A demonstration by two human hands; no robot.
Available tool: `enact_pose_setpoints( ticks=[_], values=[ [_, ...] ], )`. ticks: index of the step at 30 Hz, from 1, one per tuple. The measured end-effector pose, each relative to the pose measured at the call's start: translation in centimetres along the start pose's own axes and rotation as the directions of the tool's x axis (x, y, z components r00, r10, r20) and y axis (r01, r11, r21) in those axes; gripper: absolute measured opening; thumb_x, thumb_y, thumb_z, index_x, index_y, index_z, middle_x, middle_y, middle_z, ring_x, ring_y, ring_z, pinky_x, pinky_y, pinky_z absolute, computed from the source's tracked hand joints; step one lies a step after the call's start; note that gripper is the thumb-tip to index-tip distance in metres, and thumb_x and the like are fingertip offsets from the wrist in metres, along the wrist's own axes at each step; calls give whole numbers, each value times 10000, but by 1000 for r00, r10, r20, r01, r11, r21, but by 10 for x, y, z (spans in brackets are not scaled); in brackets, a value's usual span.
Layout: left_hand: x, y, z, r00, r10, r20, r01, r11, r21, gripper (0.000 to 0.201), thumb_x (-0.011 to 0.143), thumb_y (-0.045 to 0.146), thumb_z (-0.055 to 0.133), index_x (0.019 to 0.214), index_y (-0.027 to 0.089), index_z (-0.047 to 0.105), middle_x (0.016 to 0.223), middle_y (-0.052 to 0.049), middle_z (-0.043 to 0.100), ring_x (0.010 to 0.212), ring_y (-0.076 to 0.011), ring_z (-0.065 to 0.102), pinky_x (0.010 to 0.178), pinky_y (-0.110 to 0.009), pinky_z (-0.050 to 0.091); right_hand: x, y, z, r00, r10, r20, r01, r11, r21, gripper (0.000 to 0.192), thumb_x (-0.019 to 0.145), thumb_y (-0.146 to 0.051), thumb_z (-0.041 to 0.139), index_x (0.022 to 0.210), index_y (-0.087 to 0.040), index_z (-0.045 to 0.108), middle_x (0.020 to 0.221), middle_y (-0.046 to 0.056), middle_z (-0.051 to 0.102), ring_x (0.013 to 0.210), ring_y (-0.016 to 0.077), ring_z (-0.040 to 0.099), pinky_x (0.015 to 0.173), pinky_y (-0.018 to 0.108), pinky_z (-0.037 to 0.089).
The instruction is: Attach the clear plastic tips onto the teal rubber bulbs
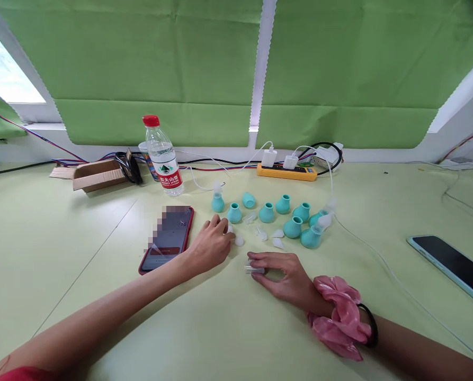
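My left hand reaches to the middle of the table, its fingers closed on a small white piece that they partly hide. Beside its fingertips lies another whitish translucent cap. My right hand, with a pink scrunchie at the wrist, pinches a clear plastic tube-like piece between thumb and fingers, low over the table. Beyond both hands stand several teal round bulbs with open necks; one teal bulb lies tipped. Another bulb carries a translucent top. Loose translucent pieces lie among them.
A phone in a red case lies left of my left hand; another phone is far right. Behind stand a water bottle, an open cardboard box and an orange power strip. A white cable crosses the right side.
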State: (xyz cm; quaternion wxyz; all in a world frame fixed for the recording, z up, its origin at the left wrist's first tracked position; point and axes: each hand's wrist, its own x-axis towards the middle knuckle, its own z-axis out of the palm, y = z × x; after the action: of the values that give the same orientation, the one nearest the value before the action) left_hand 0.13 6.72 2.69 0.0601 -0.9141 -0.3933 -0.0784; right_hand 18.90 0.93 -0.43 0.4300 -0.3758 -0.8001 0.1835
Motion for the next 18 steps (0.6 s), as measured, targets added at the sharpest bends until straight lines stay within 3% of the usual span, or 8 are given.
enact_pose_setpoints(
  ticks=[7,10,13,18],
  values=[
    [5,-2,4,1000,-21,15,21,1000,-23,214,824,187,409,848,132,614,870,-98,510,846,-203,393,716,-306,393,0,0,-2,1000,29,10,-28,997,-77,316,637,-185,627,950,-172,587,886,65,656,802,178,610,722,304,496],
    [5,-2,5,1000,-6,-26,5,999,-49,199,810,187,437,812,106,618,852,-97,530,855,-207,396,726,-305,395,1,0,-3,999,35,-24,-39,978,-207,296,633,-248,627,909,-152,585,788,70,629,753,199,572,691,358,465],
    [5,-3,6,999,19,-35,-23,994,-108,166,780,196,488,796,104,625,796,-86,548,844,-207,405,720,-297,396,2,2,-2,998,53,32,-41,955,-293,187,653,-248,602,818,-158,601,749,68,589,737,202,533,667,371,436],
    [6,-4,5,999,-31,25,35,982,-183,161,755,218,516,796,121,638,737,-79,556,793,-205,416,682,-293,393,2,3,0,996,24,88,-6,982,-190,129,693,-156,562,822,-158,566,745,51,594,721,168,531,656,323,439]
  ],
)
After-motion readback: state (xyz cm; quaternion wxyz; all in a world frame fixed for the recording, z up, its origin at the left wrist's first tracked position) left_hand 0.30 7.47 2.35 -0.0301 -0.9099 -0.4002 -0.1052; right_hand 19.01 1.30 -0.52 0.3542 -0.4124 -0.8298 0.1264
